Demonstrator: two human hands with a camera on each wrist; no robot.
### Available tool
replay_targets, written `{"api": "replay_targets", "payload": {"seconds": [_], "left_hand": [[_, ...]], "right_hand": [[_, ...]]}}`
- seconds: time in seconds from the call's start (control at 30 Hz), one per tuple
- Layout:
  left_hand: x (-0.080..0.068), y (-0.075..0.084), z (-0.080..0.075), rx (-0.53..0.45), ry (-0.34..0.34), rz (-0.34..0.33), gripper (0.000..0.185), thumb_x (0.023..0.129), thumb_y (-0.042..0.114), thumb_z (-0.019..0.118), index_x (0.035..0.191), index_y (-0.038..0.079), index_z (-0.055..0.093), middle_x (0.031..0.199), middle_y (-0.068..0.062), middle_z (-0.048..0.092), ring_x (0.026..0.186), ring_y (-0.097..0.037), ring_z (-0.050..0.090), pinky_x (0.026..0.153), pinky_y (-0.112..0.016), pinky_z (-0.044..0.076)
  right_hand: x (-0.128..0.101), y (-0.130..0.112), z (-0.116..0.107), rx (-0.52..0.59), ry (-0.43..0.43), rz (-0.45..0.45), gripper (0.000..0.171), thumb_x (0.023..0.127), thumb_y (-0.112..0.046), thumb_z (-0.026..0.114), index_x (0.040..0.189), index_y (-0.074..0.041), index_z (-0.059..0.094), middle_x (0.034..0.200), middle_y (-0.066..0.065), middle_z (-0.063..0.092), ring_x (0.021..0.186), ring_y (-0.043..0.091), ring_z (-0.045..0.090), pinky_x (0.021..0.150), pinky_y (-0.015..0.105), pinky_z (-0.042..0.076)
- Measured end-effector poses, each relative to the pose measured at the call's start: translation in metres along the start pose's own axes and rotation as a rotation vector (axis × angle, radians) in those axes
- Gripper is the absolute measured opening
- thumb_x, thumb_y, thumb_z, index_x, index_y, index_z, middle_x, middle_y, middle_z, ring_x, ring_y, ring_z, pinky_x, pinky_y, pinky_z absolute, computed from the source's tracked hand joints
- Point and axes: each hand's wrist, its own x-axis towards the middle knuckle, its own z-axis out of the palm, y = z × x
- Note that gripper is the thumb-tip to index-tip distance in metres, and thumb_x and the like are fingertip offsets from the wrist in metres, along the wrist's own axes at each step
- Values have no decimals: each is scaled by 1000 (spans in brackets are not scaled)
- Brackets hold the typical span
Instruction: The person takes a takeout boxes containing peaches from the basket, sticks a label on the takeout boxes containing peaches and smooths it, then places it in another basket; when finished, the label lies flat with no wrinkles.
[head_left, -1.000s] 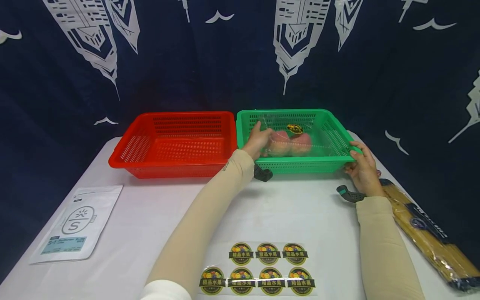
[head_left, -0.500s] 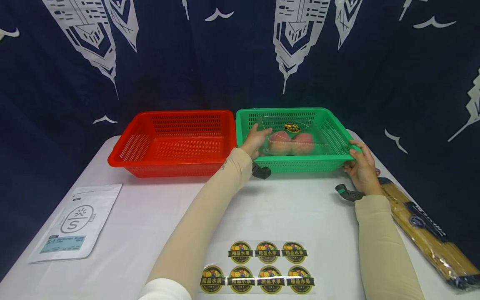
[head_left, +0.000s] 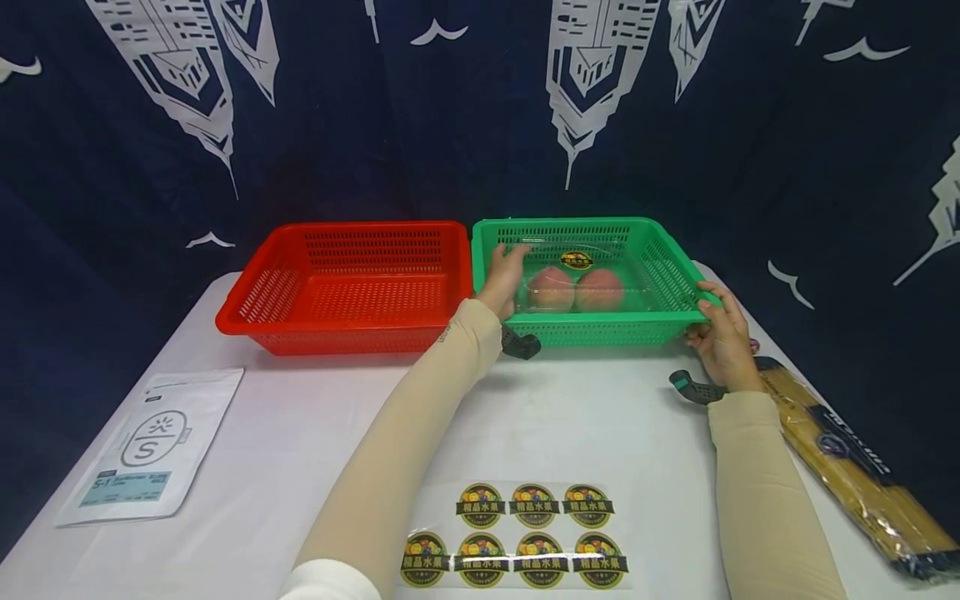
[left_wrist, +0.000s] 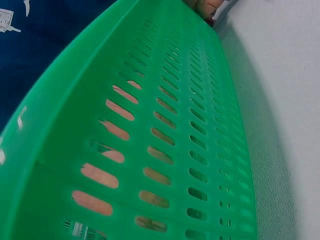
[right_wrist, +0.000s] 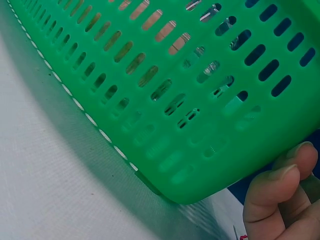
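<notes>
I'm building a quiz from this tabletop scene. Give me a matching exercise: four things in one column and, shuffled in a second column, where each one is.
Things:
1. clear fruit box
2. sticker sheet
3. white pouch
4. spaghetti packet

Places:
A. at the table's near left edge
B. along the table's right edge
C. inside the green basket
D. at the table's near edge, between the two forearms

Pairs: 1-C, 2-D, 3-A, 4-B
</notes>
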Motion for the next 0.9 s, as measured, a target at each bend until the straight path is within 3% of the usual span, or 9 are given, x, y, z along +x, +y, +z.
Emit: {"api": "replay_targets", "payload": {"seconds": [0.3, 0.43, 0.67, 0.9], "left_hand": [[0, 1, -8, 5, 19, 115, 71, 112, 37, 44, 174, 14, 18, 179, -8, 20, 163, -33, 23, 130, -62, 22], [-6, 3, -15, 2, -11, 157, 66, 113, 34, 44, 173, 13, 26, 178, -6, 24, 163, -32, 23, 131, -58, 22], [-29, 14, -34, -52, -209, 130, 58, 117, 32, 39, 171, 13, 31, 175, -13, 32, 162, -36, 29, 131, -50, 26], [-71, 10, -75, -78, -427, 69, 55, 119, 28, 36, 170, 9, 34, 172, -16, 37, 159, -37, 36, 128, -48, 34]], "right_hand": [[2, 3, 4, -9, -7, 10, 26, 113, -14, 54, 135, -25, 60, 100, -3, 60, 68, 7, 53, 59, 18, 48], [2, 3, 5, 6, -12, 13, 26, 113, -11, 51, 133, -25, 61, 96, -5, 61, 67, 7, 54, 59, 18, 48], [5, 3, 4, 21, -3, 21, 25, 113, -12, 51, 132, -25, 61, 94, -5, 62, 66, 8, 55, 59, 19, 48], [6, 4, 1, -3, 26, 47, 26, 113, -13, 50, 132, -26, 61, 99, -5, 62, 68, 8, 53, 59, 20, 47]]}}
